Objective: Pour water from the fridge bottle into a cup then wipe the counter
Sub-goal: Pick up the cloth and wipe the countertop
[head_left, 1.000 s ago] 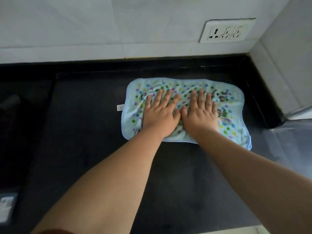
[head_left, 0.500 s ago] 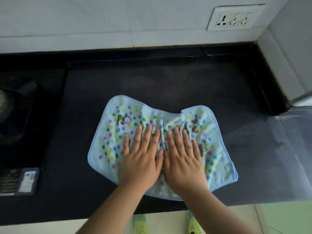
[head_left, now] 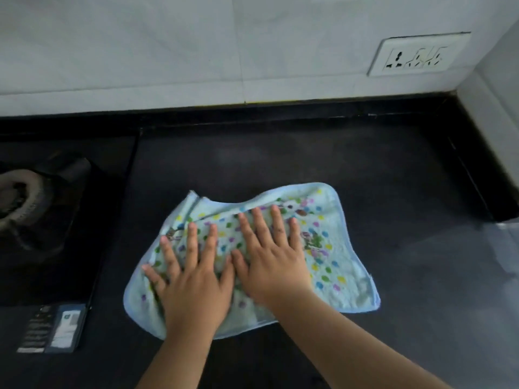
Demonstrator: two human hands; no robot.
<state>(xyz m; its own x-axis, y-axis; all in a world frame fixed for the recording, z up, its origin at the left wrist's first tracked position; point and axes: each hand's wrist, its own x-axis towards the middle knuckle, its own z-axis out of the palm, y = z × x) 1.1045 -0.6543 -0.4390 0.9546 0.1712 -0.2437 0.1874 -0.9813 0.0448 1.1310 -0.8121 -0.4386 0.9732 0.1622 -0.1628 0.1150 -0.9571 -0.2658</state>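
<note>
A light blue cloth (head_left: pixel 334 265) with coloured dots lies spread on the black counter (head_left: pixel 407 276). Its far left edge is folded over and rumpled. My left hand (head_left: pixel 191 279) presses flat on the cloth's left half, fingers straight and spread. My right hand (head_left: pixel 272 256) presses flat beside it on the middle of the cloth, thumb touching the left hand. No bottle or cup is in view.
A black gas stove (head_left: pixel 56 214) with a burner (head_left: pixel 16 195) sits at the left, a label sticker (head_left: pixel 56 328) at its front corner. White tiled wall behind holds a socket plate (head_left: pixel 418 54). A wall corner closes the right side.
Both hands pulled the cloth from the back wall toward the counter's front, then slid it slightly away and right. The cloth rumpled and its left edge folded over.
</note>
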